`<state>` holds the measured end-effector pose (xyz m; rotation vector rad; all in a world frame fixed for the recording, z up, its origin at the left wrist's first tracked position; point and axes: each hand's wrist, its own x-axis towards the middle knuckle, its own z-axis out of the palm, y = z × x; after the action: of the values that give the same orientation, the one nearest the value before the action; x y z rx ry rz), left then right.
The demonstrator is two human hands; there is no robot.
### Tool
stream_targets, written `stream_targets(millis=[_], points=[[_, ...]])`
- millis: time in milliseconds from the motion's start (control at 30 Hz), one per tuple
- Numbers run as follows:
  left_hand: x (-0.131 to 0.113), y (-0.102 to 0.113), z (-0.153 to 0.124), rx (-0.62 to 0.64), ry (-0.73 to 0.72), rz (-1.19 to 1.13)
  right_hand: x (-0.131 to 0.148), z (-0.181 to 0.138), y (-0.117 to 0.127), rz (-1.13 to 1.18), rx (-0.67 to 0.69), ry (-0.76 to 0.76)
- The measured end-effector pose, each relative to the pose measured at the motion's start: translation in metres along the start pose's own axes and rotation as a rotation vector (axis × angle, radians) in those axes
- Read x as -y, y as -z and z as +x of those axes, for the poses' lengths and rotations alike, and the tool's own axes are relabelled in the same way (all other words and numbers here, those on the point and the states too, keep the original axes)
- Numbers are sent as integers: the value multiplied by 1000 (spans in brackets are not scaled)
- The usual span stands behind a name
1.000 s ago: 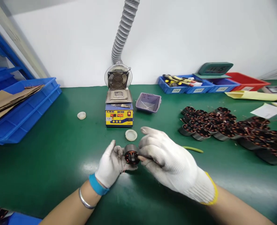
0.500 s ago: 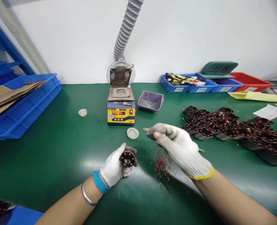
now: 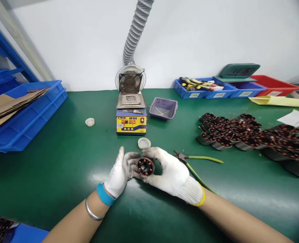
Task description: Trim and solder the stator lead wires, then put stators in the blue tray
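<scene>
A small motor stator (image 3: pixel 145 166) with copper windings sits between my two gloved hands just above the green mat. My left hand (image 3: pixel 119 173) grips it from the left, thumb raised. My right hand (image 3: pixel 169 172) closes on it from the right, fingers curled around its rim. Green-handled cutting pliers (image 3: pixel 197 162) lie on the mat just right of my right hand. A white cap (image 3: pixel 144 143) rests just beyond my hands.
A yellow-and-blue solder pot (image 3: pixel 131 116) with a fan and grey hose stands behind. A purple tray (image 3: pixel 164 108) is beside it. Several wound stators (image 3: pixel 240 133) lie at right. A blue crate (image 3: pixel 25 114) with cardboard is at left; parts bins (image 3: pixel 215 89) line the back.
My right hand had swung out to the right with copper wire scraps, then came back and closed on the stator. The pliers now lie on the mat.
</scene>
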<state>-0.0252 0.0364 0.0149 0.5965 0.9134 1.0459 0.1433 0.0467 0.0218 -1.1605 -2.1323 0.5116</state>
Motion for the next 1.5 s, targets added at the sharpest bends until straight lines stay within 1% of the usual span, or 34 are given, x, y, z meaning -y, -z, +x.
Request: stream_targets(millis=[67,167,233,333,467,600,667,733,933,1000,1067,1233,1400,1500], points=[[0,4,2,-43,-94,33,-5,1,5,-43,-47,-45],[0,7,2,-43,-270,183,-10,3,11,-103,-114,-73],[0,6,1,-44,-320,281,-10,4,13,-124,-132,-96],[2,6,2,-60,-290,296,-9,4,15,-123,-134,-93],[4,5,5,-8,-207,139,-9,5,15,-113,-155,-77],[2,3,4,-48,-194,21,-13,5,13,-121,-162,-50],[2,4,5,-61,-220,35,-13,4,11,-114,-147,-20],[4,5,5,-49,-243,60,-12,4,10,-114,-140,-14],[8,7,6,-11,-195,81,-10,3,9,-119,-162,-38],[8,6,4,-11,-203,55,-10,4,9,-120,-167,-22],[7,4,2,-10,-218,76,-10,4,9,-128,-170,-4],[10,1,1,-67,-194,266,-9,4,7,-132,-192,0],[12,-3,-2,-79,-190,292,-10,1,7,-142,-190,-45],[11,-2,-1,-103,-207,285,-18,7,10,-178,-200,-78]])
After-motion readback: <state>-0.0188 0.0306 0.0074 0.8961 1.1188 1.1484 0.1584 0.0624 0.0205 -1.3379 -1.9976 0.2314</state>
